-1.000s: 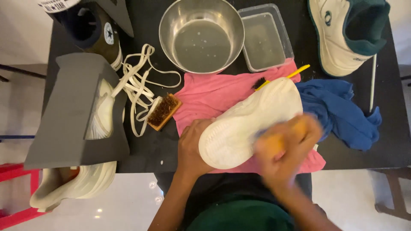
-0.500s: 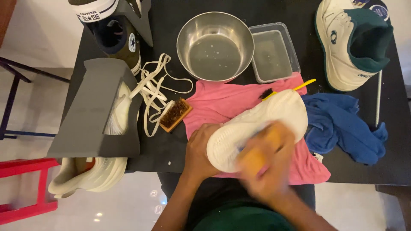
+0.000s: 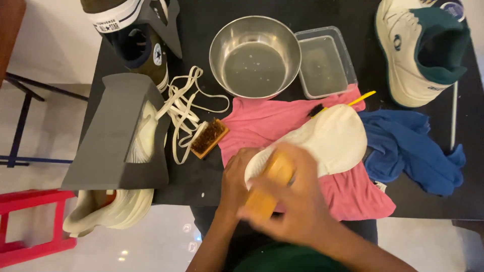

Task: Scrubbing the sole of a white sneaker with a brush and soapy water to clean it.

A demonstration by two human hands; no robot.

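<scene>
A black table (image 3: 201,176) stood over a pale, glossy floor, with a red stool (image 3: 30,221) off to one side and thin dark frame legs beside it. On the table lay a pink cloth (image 3: 262,126), and across it rested a white shoe (image 3: 327,143), sole up, its toe pointing toward a crumpled blue cloth (image 3: 413,151) just beside it.

The person's left hand (image 3: 236,184) was wrapped around the heel end of the white shoe, fingers closed on its edge. The right hand (image 3: 297,206), blurred, was clenched around a wooden brush (image 3: 267,189) pressed against the sole near the heel; the brush's bristles could not be made out.

A yellow-handled toothbrush (image 3: 348,103) lay on the pink cloth, its dark head touching the shoe's far edge. A second, small wooden brush (image 3: 207,138) sat bristles up at the cloth's left edge, touching a tangle of white laces (image 3: 184,108). Behind the cloth stood a steel bowl (image 3: 255,55) holding some liquid, and right beside it a clear plastic tub (image 3: 325,63). A white and green sneaker (image 3: 421,48) stood at the far right corner. On the left, a grey shoe box (image 3: 118,136) lay tilted with a pale shoe inside it, an olive high-top sneaker (image 3: 136,48) stood behind it, and a cream shoe (image 3: 108,211) hung off the near edge.
</scene>
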